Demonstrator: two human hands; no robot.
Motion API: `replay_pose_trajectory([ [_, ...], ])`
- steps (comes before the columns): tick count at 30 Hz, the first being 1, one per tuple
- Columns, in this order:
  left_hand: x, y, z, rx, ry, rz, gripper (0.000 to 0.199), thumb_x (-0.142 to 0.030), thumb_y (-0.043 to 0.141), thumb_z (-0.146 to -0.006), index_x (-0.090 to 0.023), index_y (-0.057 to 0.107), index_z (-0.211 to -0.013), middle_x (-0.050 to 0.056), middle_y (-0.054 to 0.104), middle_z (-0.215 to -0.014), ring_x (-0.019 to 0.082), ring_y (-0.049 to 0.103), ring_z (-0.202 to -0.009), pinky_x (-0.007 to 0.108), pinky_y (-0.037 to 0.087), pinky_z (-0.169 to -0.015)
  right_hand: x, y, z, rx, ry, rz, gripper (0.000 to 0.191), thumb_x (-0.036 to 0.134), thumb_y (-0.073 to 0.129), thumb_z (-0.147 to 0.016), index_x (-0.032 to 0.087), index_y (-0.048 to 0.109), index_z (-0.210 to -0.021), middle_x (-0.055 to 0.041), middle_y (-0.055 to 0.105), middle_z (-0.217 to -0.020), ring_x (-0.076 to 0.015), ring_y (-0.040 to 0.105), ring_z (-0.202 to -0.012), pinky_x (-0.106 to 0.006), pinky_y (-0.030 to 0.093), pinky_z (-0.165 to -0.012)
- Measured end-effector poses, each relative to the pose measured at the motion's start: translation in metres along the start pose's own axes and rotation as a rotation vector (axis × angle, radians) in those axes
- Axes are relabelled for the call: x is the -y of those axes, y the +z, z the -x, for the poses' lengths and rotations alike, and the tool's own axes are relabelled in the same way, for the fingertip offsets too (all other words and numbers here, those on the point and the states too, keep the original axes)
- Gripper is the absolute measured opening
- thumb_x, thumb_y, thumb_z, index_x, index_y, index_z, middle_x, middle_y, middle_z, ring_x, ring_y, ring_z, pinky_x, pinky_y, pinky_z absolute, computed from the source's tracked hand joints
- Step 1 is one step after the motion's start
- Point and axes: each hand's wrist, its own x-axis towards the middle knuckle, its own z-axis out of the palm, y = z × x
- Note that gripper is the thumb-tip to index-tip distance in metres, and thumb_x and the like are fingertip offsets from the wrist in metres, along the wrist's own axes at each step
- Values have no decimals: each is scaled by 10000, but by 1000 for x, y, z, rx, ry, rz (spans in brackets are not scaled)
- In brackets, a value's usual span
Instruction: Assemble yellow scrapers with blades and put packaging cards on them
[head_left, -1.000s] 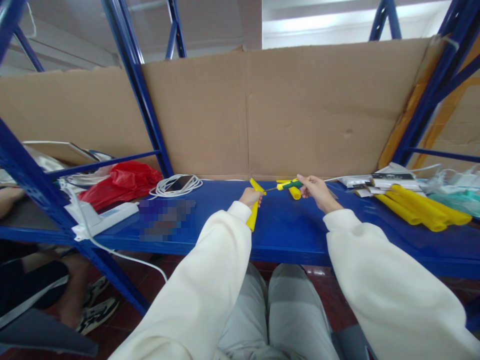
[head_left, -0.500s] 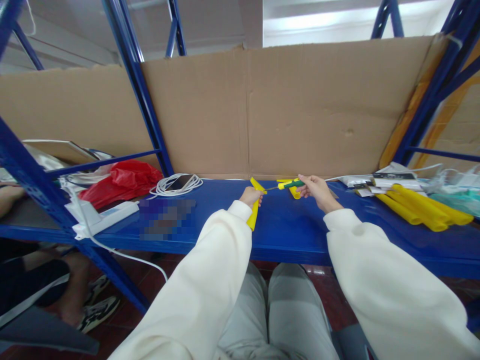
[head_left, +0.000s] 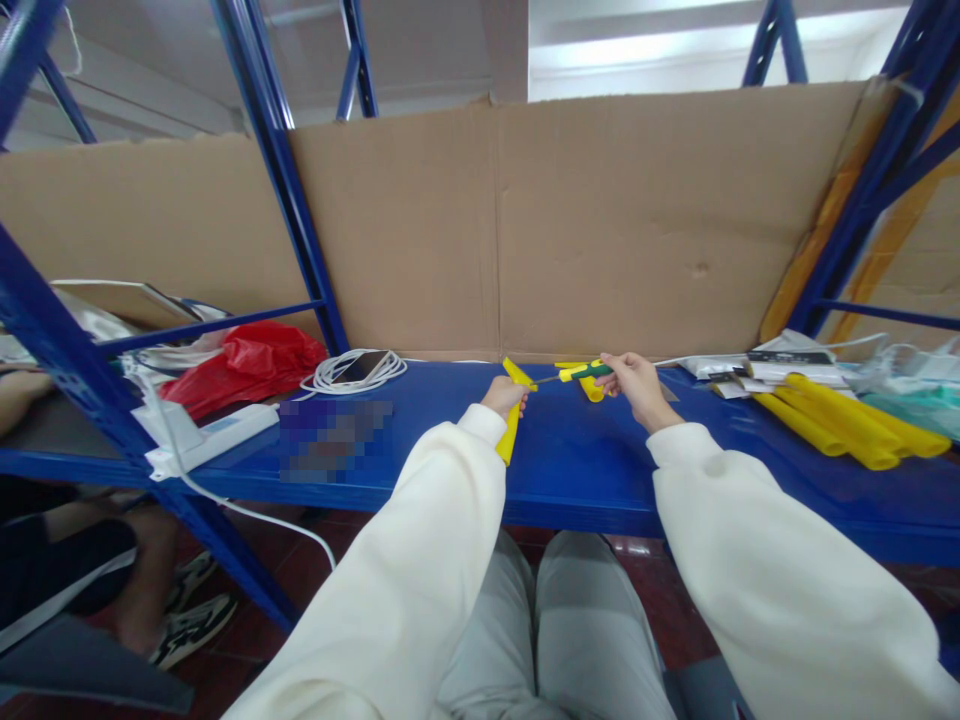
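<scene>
My left hand (head_left: 501, 396) is closed around a long, narrow yellow piece (head_left: 509, 438), whose ends stick out above and below the fingers. The exact kind of this piece is not clear. In my right hand (head_left: 631, 382) is a screwdriver (head_left: 588, 371) with a yellow and green handle, held nearly level. Its thin shaft points left and its tip meets the yellow piece beside my left fingers. Behind the screwdriver, a second yellow piece (head_left: 594, 392) lies on the blue shelf top (head_left: 577, 470), partly hidden by the handle.
Several yellow tube-like pieces (head_left: 847, 425) lie at the right, beside white packets (head_left: 795, 360). At the left are a coiled white cable (head_left: 330, 376), a red plastic bag (head_left: 247, 360) and a white power strip (head_left: 225, 435). A cardboard panel (head_left: 637, 220) stands behind. Another person's leg (head_left: 154, 570) shows at lower left.
The whole view has shifted slightly. Both hands keep their hold, and the screwdriver tip stays at the yellow piece with the handle barely moved.
</scene>
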Motion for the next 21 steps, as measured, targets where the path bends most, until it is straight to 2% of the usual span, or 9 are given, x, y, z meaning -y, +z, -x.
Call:
replay_pose_trajectory([
  [7,1,0,-2,-17,6,-31,179,-23,587,-818,-119,581,-667,-56,432,-447,82,429,-408,201,368,-431,3,3,4,-23,-9,5,318,355,730,-795,206,483,-660,-6,634,-491,-88,528,-379,-173,377,-378],
  [12,3,0,-5,-19,5,-44,149,-28,594,-814,-110,609,-690,-51,439,-441,94,446,-417,214,404,-456,2,4,5,1,-47,16,353,420,742,-768,214,476,-661,-9,645,-506,-96,540,-390,-177,382,-374],
  [18,6,-3,-12,-120,-16,-124,104,-25,588,-809,-98,624,-744,-48,439,-445,106,455,-412,230,411,-466,1,-3,-2,-54,-82,-10,359,430,711,-787,224,446,-659,10,626,-484,-87,529,-373,-170,375,-368],
  [21,8,-4,-15,-120,0,-120,102,-28,598,-799,-106,619,-736,-42,456,-456,111,471,-422,231,407,-466,0,-6,-5,-46,-81,-7,375,456,714,-779,228,438,-664,15,618,-476,-93,538,-372,-168,367,-357],
])
